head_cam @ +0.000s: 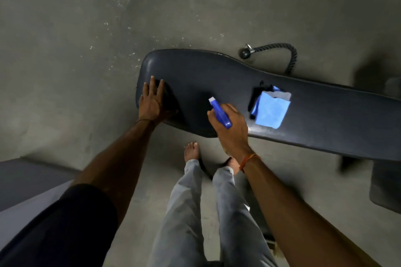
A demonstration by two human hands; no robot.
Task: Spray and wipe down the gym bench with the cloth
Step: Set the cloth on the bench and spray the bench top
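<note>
Left hand (151, 101) lies flat, fingers spread, on the rounded end of the dark gym bench (217, 75). Right hand (231, 127) is wrapped around a blue spray bottle (219, 112) above the pad. Folded blue cloth (270, 110) rests further right on the bench.

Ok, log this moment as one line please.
phase: spraying | right hand: gripping blue spray bottle, nozzle over bench pad | left hand: flat on bench end | blue cloth: lying on pad, untouched
</note>
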